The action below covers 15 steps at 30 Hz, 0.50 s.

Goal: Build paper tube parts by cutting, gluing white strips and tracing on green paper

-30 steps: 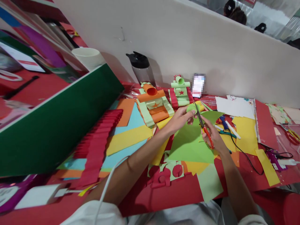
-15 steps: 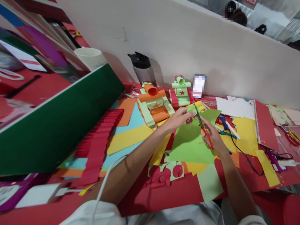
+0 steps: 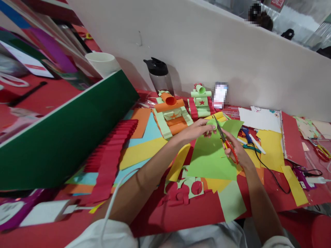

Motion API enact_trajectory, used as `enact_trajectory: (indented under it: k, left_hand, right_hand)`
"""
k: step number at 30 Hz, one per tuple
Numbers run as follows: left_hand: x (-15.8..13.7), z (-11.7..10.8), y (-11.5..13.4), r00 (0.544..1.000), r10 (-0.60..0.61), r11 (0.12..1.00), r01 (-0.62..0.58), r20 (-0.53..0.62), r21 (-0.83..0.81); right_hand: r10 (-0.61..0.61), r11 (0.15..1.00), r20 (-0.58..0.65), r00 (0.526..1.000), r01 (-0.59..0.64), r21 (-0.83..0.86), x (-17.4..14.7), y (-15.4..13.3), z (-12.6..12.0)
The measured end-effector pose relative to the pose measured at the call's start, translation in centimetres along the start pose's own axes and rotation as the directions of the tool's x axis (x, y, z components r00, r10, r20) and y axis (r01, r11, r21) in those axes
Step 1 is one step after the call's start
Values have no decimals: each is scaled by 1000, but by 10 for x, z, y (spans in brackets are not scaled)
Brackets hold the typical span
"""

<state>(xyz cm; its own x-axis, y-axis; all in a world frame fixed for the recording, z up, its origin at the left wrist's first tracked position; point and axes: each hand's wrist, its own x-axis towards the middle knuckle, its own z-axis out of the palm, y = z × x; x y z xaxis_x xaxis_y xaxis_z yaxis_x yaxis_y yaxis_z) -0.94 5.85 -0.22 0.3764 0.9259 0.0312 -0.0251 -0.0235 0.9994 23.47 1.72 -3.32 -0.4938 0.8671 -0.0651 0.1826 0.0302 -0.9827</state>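
My left hand (image 3: 203, 128) pinches a small green paper piece (image 3: 212, 123) over the table. My right hand (image 3: 234, 150) is closed around the red handles of a pair of scissors (image 3: 229, 147). Their blades point up and away from me, right beside the green piece; whether they touch it I cannot tell. Beneath both hands lies a large green paper sheet (image 3: 207, 162). Just beyond my left hand stand two paper tank models, an orange and pale green one (image 3: 174, 115) and a green and red one (image 3: 201, 102).
A phone (image 3: 220, 94) leans against the white partition (image 3: 181, 41), near a dark-lidded bottle (image 3: 158, 74). A green board (image 3: 72, 124) slants across the left. Red cut-outs (image 3: 181, 193) lie in front; a blue glue gun (image 3: 247, 135) and yellow sheets (image 3: 271, 150) are at right.
The scissors have shifted slightly right and down, and less green paper shows to the right of the blades. My left hand stays nearly in place. The view has moved slightly.
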Motion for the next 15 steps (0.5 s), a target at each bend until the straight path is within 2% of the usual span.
enact_trajectory:
  k: [8, 15]
  left_hand:
    - [5, -7, -6, 999, -48, 999, 48, 9, -14]
    - [6, -4, -3, 994, -38, 995, 29, -98, -92]
  right_hand:
    - [13, 1000, -44, 999, -14, -25, 2, -3, 4]
    - [7, 1000, -24, 1000, -8, -21, 9, -12, 8]
